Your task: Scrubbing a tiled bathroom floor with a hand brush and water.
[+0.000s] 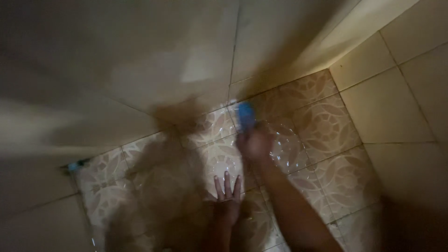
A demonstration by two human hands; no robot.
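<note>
Down on the wet patterned floor [322,121], the right hand [255,144] grips a blue brush [246,115], pointing far toward the wall [140,60]. Nearer, the left hand [227,198] rests flat, fingers [227,181] spread.

Dim corner: plain cream wall tiles [382,107] meet wet patterned floor tiles [322,126].

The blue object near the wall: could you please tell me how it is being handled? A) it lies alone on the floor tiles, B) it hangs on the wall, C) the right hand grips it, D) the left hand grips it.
C: the right hand is closed on the blue object, while the left hand lies flat, fingers spread, on the patterned floor tiles.
</note>
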